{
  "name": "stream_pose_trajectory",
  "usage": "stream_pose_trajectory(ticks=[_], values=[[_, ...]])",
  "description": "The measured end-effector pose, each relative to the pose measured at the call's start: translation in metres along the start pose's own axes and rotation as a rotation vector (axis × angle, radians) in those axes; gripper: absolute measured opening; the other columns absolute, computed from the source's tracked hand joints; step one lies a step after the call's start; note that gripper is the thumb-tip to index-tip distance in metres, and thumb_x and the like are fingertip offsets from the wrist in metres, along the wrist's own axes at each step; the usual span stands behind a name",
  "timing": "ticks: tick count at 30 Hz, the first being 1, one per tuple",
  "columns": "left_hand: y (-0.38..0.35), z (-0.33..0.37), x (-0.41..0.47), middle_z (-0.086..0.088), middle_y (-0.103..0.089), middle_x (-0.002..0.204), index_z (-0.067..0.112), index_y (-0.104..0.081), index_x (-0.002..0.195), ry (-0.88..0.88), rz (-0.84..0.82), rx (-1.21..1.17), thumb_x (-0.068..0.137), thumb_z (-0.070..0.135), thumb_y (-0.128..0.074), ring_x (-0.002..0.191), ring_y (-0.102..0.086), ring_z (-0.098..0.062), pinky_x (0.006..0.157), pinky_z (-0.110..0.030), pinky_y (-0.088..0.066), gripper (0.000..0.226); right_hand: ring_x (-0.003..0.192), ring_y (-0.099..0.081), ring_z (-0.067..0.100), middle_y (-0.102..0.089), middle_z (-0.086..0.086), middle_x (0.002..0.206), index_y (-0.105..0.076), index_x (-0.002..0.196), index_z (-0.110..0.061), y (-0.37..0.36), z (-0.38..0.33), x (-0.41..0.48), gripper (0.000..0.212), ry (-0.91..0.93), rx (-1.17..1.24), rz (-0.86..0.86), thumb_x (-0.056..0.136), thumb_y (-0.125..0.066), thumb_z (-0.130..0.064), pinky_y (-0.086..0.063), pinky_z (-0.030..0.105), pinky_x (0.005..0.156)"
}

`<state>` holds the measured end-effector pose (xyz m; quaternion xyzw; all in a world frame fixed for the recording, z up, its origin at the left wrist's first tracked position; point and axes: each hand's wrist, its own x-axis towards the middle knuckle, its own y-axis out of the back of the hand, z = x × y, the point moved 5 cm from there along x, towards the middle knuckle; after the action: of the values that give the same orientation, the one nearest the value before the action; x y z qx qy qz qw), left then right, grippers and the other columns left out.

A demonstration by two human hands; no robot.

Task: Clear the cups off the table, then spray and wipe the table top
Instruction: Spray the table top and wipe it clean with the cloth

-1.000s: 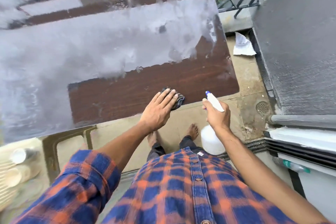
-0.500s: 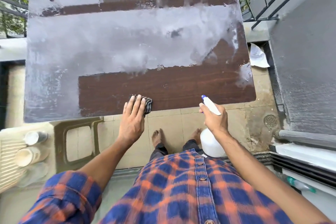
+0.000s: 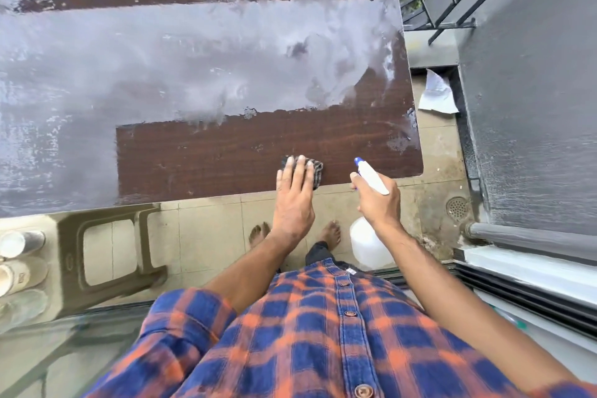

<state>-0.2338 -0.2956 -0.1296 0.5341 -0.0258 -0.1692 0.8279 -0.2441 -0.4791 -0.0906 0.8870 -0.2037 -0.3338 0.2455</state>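
The brown wooden table top [image 3: 226, 155] is filmed with grey-white spray over most of its surface, with a clean dark band along the near edge. My left hand [image 3: 295, 200] lies flat on a dark checked cloth [image 3: 318, 171] at the near edge, pressing it to the wood. My right hand [image 3: 376, 200] grips a white spray bottle [image 3: 371, 176] with a blue nozzle tip, held just off the table's near edge; the bottle's body [image 3: 366, 247] hangs below the wrist. Three cups [image 3: 14, 275] stand at the far left, off the table.
A brown plastic stool [image 3: 106, 245] stands left of my bare feet on the tiled floor. A white sheet of paper [image 3: 436, 94] lies right of the table, beside a grey wall [image 3: 533, 107]. A floor drain [image 3: 457, 207] and a grey pipe [image 3: 529, 236] are at the right; a railing stands behind.
My left hand has slid the cloth to the right along the near edge, after a leftward stroke before that. The right hand keeps the spray bottle in much the same place.
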Motion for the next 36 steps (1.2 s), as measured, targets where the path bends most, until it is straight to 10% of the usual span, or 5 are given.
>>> stream_pose_trajectory(ticks=[9, 16, 22, 28, 36], values=[[0.02, -0.029, -0.005, -0.019, -0.051, 0.147, 0.0, -0.055, 0.138, -0.164, 0.079, -0.072, 0.082, -0.001, -0.038, 0.141, -0.039, -0.04, 0.114, -0.06, -0.031, 0.058, 0.06, -0.055, 0.022, -0.062, 0.006, 0.065, -0.072, 0.081, -0.003, 0.014, 0.004, 0.008, 0.053, -0.001, 0.039, -0.005, 0.074, -0.065, -0.055, -0.055, 0.048, 0.06], [0.063, -0.127, -0.03, -0.021, -0.048, 0.148, -0.001, -0.052, 0.14, 0.085, 0.193, -0.081, 0.08, 0.001, -0.041, 0.143, -0.035, -0.039, 0.116, -0.058, -0.028, 0.061, 0.063, -0.052, 0.02, -0.07, 0.026, 0.087, -0.071, 0.082, 0.001, -0.003, -0.004, -0.001, 0.058, 0.042, 0.038, -0.052, 0.074, -0.065, -0.056, -0.058, 0.06, 0.066], [0.093, -0.194, -0.046, -0.021, -0.032, 0.159, 0.001, -0.037, 0.15, 0.38, 0.26, -0.119, 0.091, 0.004, -0.046, 0.15, -0.02, -0.038, 0.124, -0.048, -0.013, 0.06, 0.062, -0.049, 0.019, -0.056, 0.001, 0.066, -0.071, 0.082, 0.0, -0.018, -0.013, -0.011, 0.05, 0.065, 0.028, -0.113, 0.078, -0.068, -0.049, -0.058, 0.058, 0.065], [0.083, -0.198, -0.042, -0.013, -0.016, 0.166, 0.008, -0.024, 0.157, 0.429, 0.223, -0.05, 0.099, 0.016, -0.043, 0.154, -0.005, -0.032, 0.123, -0.049, -0.005, 0.061, 0.061, -0.047, 0.019, -0.054, 0.002, 0.065, -0.069, 0.082, 0.002, -0.03, -0.019, -0.02, 0.05, 0.101, 0.009, -0.166, 0.08, -0.069, -0.048, -0.047, 0.042, 0.057], [0.077, -0.173, -0.002, -0.017, -0.024, 0.163, 0.003, -0.029, 0.154, 0.653, 0.3, -0.042, 0.098, 0.023, -0.038, 0.151, -0.013, -0.04, 0.119, -0.061, -0.017, 0.059, 0.062, -0.056, 0.018, -0.073, 0.02, 0.081, -0.075, 0.078, -0.005, -0.036, -0.039, -0.021, 0.045, 0.133, -0.044, -0.209, 0.078, -0.067, -0.049, -0.057, 0.056, 0.06]])
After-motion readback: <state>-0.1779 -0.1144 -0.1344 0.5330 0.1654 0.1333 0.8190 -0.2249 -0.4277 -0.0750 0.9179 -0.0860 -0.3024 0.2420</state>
